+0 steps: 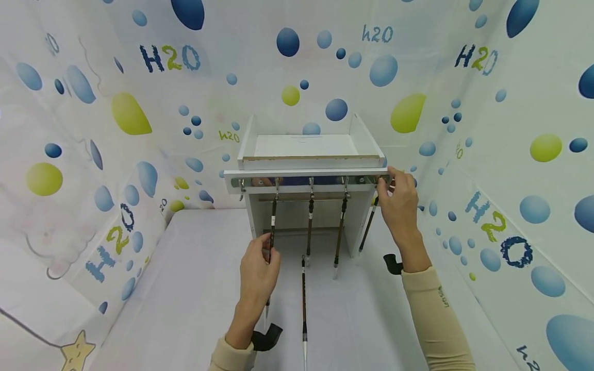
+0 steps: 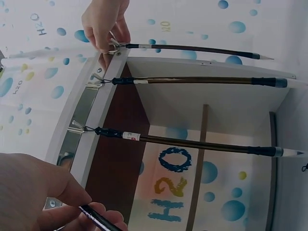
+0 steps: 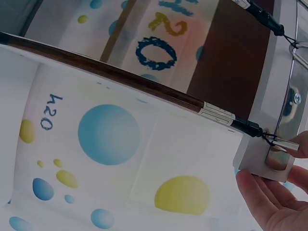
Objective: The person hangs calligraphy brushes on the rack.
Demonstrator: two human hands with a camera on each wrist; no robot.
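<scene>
A white rail with metal hooks [image 1: 306, 172] runs along the front of a white shelf. My left hand [image 1: 260, 268] pinches a dark paintbrush [image 1: 273, 219] below the second hook from the left; its tip points down. At the rail's right end, my right hand [image 1: 400, 206] grips the rail with the thumb in front, beside the last hook. From that hook a brown paintbrush [image 3: 120, 74] hangs by a black loop. Two more paintbrushes [image 1: 310, 221] hang from the middle hooks. The leftmost hook [image 1: 242, 189] carries no brush.
Another paintbrush [image 1: 304, 299] lies on the white surface [image 1: 195, 288] in front of the shelf, its tip toward me. The open-fronted white shelf [image 1: 357, 221] has a tray-like top [image 1: 311, 147]. A curtain printed with bubbles [image 1: 287, 41] surrounds everything.
</scene>
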